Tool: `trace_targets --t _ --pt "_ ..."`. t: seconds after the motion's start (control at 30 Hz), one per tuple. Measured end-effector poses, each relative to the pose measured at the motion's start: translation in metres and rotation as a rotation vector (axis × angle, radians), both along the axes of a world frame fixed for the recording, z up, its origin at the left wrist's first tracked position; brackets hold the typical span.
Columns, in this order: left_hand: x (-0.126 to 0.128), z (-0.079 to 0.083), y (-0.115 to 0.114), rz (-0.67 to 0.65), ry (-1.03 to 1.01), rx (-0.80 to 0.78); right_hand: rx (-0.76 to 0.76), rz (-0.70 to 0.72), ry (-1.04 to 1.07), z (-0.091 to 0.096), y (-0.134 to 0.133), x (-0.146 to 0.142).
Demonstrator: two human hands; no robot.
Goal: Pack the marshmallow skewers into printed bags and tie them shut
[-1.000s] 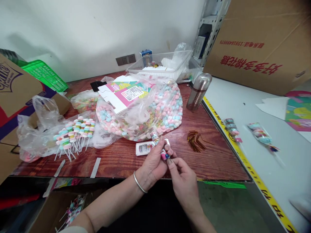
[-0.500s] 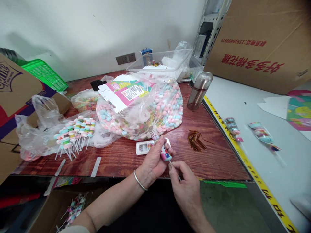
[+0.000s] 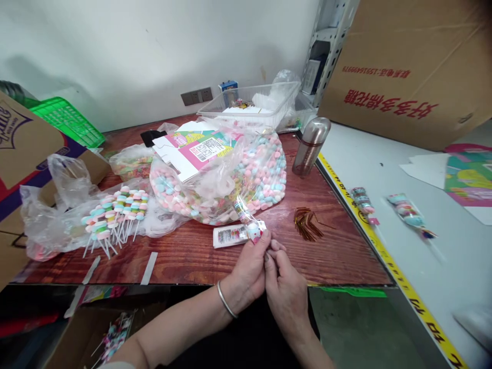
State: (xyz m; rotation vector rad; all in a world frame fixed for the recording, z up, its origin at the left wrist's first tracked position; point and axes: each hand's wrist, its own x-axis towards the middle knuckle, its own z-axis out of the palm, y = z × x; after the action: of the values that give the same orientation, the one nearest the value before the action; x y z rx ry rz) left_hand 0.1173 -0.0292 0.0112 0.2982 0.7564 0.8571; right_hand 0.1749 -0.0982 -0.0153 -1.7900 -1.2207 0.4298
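Note:
A wrapped marshmallow lollipop [image 3: 254, 231] points up and away from me over the table's front part, in a clear printed wrapper. My left hand [image 3: 249, 266] is closed around its lower part. Just below, my right hand [image 3: 286, 282] pinches at the lollipop's lower end, touching the left fingers. The stick is hidden behind the fingers. Beside the lollipop lies a stack of flat printed wrappers [image 3: 229, 235]. To the right is a bunch of brown-gold twist ties [image 3: 308, 224]. Several unwrapped marshmallow sticks [image 3: 115, 212] lie on plastic at the left.
A big clear bag of pastel marshmallows [image 3: 269, 174] fills the table's middle, with printed card [image 3: 205, 148] on top. A steel flask [image 3: 310, 146] stands right of it. Two wrapped lollipops [image 3: 362, 201] lie on the white surface. Below left, a carton [image 3: 73, 338] holds lollipops.
My left hand has slid down to the wrapper's lower end, baring more of the lollipop. My right fingers have moved up against the left ones, covering the stick. The view has shifted slightly.

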Motion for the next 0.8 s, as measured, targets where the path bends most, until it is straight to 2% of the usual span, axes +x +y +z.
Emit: trace_targets --t 0.13,0.27,0.37,0.43,0.53,0.6,0.7,0.73,0.8 --pt "0.001 -0.001 -0.006 -0.032 0.043 0.064 -0.039 -0.028 0.117 0.001 0.006 -0.004" --pt "-0.005 -0.006 -0.003 -0.103 0.095 0.179 0.024 -0.020 0.261 0.007 0.008 0.000" --pt "-0.008 -0.012 -0.003 -0.153 0.303 0.422 0.022 0.043 0.333 0.008 0.013 0.006" --pt "-0.011 -0.014 -0.004 -0.188 0.425 0.618 0.003 0.034 0.322 0.005 0.019 0.010" --pt "-0.018 -0.007 0.000 -0.262 0.456 0.811 -0.032 0.002 0.318 0.000 0.024 0.018" --pt "-0.025 0.002 0.005 -0.346 0.418 0.805 -0.035 -0.022 0.314 0.001 0.025 0.023" --pt "-0.031 0.011 0.012 -0.464 0.322 0.625 -0.019 0.018 0.265 0.009 0.023 0.030" --pt "-0.030 0.011 0.013 -0.442 0.289 0.558 -0.002 0.058 0.238 0.012 0.023 0.031" --pt "-0.024 0.008 0.012 -0.291 0.234 0.450 0.028 0.135 0.186 0.017 0.022 0.029"
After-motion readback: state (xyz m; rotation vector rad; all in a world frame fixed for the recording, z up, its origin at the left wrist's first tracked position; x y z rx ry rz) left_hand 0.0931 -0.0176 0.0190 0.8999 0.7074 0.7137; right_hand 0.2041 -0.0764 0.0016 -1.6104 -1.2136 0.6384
